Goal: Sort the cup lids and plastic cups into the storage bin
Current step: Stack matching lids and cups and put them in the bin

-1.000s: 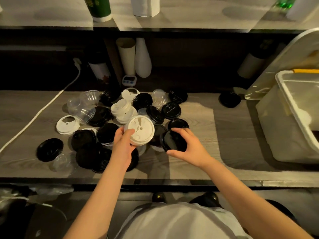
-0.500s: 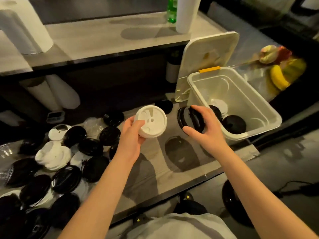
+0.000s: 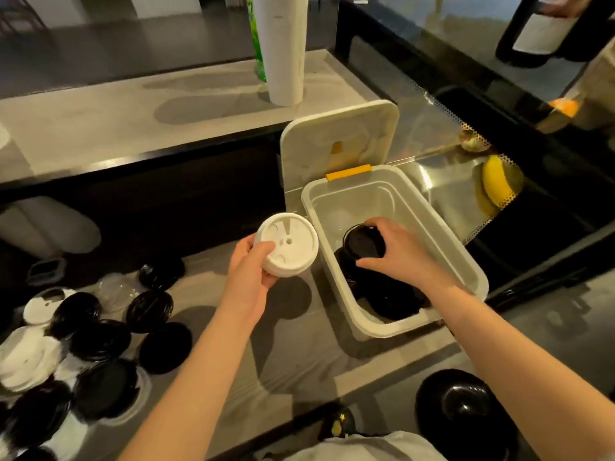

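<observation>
My left hand (image 3: 248, 276) grips a white cup lid (image 3: 287, 248) just left of the storage bin (image 3: 442, 227), above the counter. Inside the open white bin, my right hand (image 3: 404, 256) holds a black cup lid (image 3: 362, 242) over other black lids (image 3: 389, 301) that lie on the bin's floor. A heap of black lids (image 3: 100, 341), white lids (image 3: 26, 357) and clear plastic cups (image 3: 114, 291) is spread over the counter at the lower left.
The bin's white lid (image 3: 339, 141) with an orange latch (image 3: 348, 172) stands up behind it. A raised shelf (image 3: 133, 121) carries a tall white roll (image 3: 283, 44) and a green bottle. Bananas (image 3: 497, 184) lie under glass at right. A black stool (image 3: 462, 410) stands below.
My view swung right from the lid heap to the bin. Both hands carried their lids across; my right hand went from beside the rim to inside the bin, and my left hand came nearer its left wall.
</observation>
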Tool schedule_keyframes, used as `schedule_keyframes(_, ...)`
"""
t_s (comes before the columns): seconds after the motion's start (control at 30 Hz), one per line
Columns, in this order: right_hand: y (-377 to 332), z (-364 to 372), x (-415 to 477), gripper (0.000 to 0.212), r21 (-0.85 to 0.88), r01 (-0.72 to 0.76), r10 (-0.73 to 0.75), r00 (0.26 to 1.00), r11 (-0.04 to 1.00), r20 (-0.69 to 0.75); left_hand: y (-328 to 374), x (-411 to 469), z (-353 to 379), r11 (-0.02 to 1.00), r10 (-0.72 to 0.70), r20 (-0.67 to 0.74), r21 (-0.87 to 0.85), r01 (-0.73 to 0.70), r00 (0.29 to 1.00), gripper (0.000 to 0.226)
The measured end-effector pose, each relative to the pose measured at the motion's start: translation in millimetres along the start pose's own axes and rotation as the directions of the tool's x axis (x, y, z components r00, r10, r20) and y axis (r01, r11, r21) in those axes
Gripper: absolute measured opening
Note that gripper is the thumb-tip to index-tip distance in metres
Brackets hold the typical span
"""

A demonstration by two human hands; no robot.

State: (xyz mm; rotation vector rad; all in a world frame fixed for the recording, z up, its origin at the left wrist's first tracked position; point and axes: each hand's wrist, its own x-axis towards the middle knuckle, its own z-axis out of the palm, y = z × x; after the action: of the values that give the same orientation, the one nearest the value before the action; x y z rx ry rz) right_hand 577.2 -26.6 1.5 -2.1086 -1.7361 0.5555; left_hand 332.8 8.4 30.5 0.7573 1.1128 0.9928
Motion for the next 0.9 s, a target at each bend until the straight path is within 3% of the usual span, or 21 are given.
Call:
schedule_keyframes(0.13, 3.2, 7.0, 24.1, 0.074, -0.093, 0.175, -0.152, 0.965, 0.980, 0.213, -3.7, 5.2, 13.5, 0.999, 0.010, -0.042, -0.034, -0.011, 0.999, 0.021)
schedule_keyframes(0.23, 3.5, 12.3, 32.6, 0.071, -0.139, 0.249, -0.187, 0.917, 0.958, 0.353, -9.6, 6.0, 19.3, 1.000, 0.018, -0.059, -0.018, -0.019, 0.998, 0.023)
schedule_keyframes(0.33, 5.0, 9.2, 36.9, 0.072, -0.153, 0.302, -0.230, 0.902, 0.941, 0.365, -13.8, 5.7, 24.6, 0.999, 0.037, -0.071, -0.012, -0.038, 0.997, 0.019)
schedule_keyframes(0.5, 17.3, -29.3, 32.2, 0.081, -0.068, 0.198, -0.174, 0.948, 0.978, 0.267, -17.1, 4.9, 36.2, 0.994, 0.094, -0.038, 0.062, -0.092, 0.995, 0.028)
schedule_keyframes(0.67, 38.3, -48.6, 8.0, 0.082, -0.245, 0.186, -0.070, 0.906, 0.952, 0.418, -15.5, 13.0, 60.0, 0.979, 0.093, 0.020, 0.180, -0.095, 0.995, 0.029)
schedule_keyframes(0.9, 47.7, -19.9, 0.1, 0.082, -0.406, 0.280, -0.001, 0.825, 0.870, 0.566, -23.0, 13.8, 74.4, 0.979, 0.080, 0.036, 0.187, -0.085, 0.996, 0.023)
